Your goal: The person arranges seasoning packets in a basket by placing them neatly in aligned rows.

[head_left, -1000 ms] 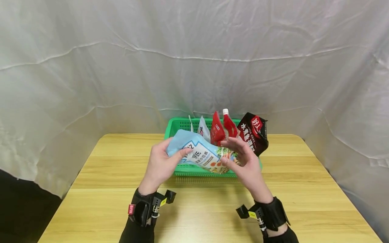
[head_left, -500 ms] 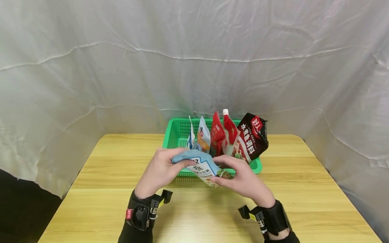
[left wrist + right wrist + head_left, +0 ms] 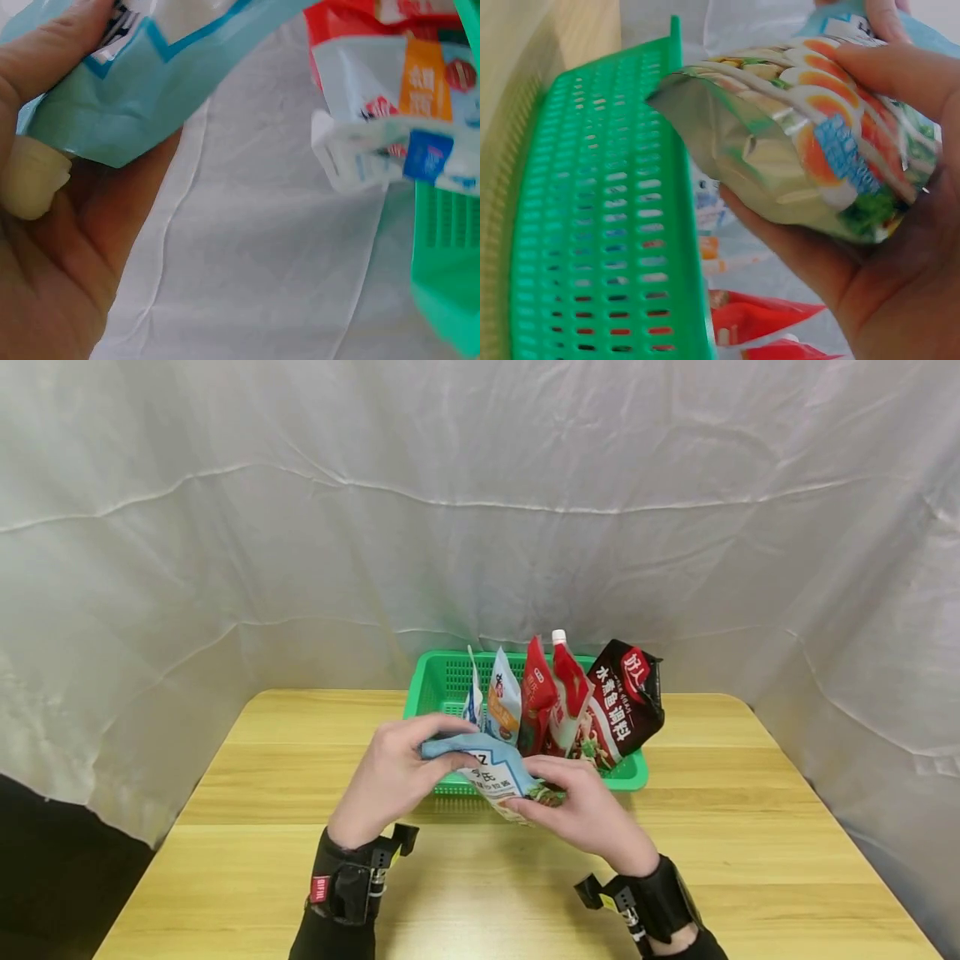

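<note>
Both hands hold a light-blue salad dressing pouch point(image 3: 498, 774) at the front of the green basket point(image 3: 429, 687). My left hand point(image 3: 390, 781) pinches its top end, thumb on the printed face. In the left wrist view a whitish spout cap point(image 3: 36, 178) pokes out beside the palm. The bottom end, printed with egg slices, lies in the grip of my right hand point(image 3: 585, 814), thumb on one side and fingers on the other. The folded silvery base point(image 3: 757, 161) faces the right wrist camera, close over the basket's wall.
Standing in the basket are a thin white pouch point(image 3: 473, 703), a white-and-orange pouch point(image 3: 503, 700), a red pouch point(image 3: 537, 693) and a white-capped red pouch point(image 3: 570, 689). A black seasoning packet point(image 3: 628, 697) leans over the right end. Wooden tabletop point(image 3: 300, 760) surrounds the basket; grey cloth point(image 3: 480, 552) hangs behind.
The blue pouch has come down and nearer to me, its top tilting away, which uncovers the packets behind. My right hand has moved left and closed more round its bottom end.
</note>
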Tool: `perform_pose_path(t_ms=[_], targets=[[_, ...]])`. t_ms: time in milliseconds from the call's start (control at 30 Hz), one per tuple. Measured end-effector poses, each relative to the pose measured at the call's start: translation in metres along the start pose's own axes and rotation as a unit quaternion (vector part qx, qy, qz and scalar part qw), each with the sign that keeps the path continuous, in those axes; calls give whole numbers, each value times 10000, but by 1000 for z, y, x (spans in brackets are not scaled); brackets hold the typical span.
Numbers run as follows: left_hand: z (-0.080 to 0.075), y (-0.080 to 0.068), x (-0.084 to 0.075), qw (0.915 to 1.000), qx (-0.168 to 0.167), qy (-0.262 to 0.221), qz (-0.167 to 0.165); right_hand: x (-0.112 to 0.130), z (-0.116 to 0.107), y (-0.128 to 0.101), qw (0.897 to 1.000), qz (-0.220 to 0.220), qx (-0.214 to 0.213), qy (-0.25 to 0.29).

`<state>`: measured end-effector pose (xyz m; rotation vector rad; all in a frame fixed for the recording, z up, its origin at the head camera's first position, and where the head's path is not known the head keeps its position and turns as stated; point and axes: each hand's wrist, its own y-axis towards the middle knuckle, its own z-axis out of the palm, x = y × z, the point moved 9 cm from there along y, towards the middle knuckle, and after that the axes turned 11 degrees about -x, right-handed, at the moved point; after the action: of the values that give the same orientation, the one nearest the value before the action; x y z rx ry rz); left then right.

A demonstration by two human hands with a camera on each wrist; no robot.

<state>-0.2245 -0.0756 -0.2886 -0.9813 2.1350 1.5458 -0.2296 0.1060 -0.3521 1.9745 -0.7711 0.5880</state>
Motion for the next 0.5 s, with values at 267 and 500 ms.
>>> perform_pose_path(t_ms=[267,500], targets=[[-24,3,-20,9883,-1069,568,931,5,9,-1,9966,-284,-742,199],[-24,1,-35,9809,-970,955,1387,17,21,-3,9850,-919,-1451,162]])
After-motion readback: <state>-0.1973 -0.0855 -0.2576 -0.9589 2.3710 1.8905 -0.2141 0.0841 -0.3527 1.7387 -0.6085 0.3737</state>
